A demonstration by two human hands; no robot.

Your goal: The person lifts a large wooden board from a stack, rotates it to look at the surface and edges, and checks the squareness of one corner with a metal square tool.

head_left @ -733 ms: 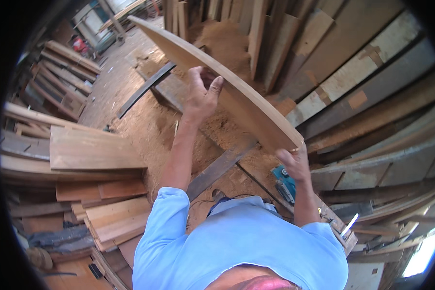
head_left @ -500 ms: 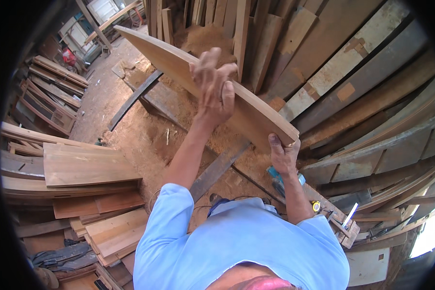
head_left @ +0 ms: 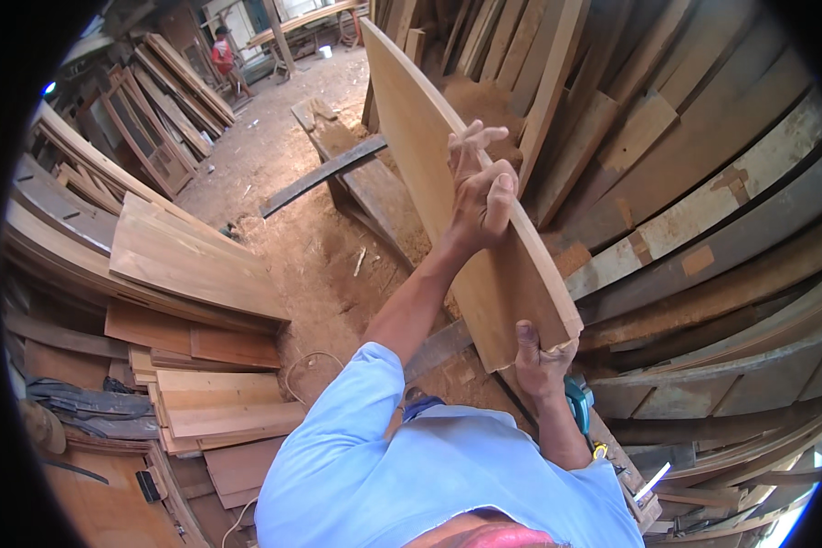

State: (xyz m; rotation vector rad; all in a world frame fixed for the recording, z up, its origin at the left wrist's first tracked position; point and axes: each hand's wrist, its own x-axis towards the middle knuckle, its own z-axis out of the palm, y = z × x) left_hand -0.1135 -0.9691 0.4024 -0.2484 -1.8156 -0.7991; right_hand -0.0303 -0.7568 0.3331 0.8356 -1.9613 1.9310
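Note:
A long wooden board (head_left: pixel 493 297) stands tilted on its edge in front of me, running from near my right side to far ahead. My left hand (head_left: pixel 482 196) lies over its upper edge about midway along, fingers bent across the edge and thumb raised. At the near end, my right hand (head_left: pixel 543 365) grips the corner, thumb against the broad face and the other fingers mostly hidden behind and under the end. Beneath the board is a low wooden bench (head_left: pixel 370 196), crossed by a dark bar (head_left: pixel 324 175).
A teal power tool (head_left: pixel 577 402) and a yellow tape measure (head_left: pixel 600 451) lie beside my right forearm. Many planks (head_left: pixel 685 247) lean along the right. Stacked boards (head_left: pixel 196 265) fill the left. A person in red (head_left: pixel 222 57) is far off at the upper left.
My view has turned left, so the scene shifts right and down. The board now points more straight ahead. Both hands stay on it; the left one is less blurred.

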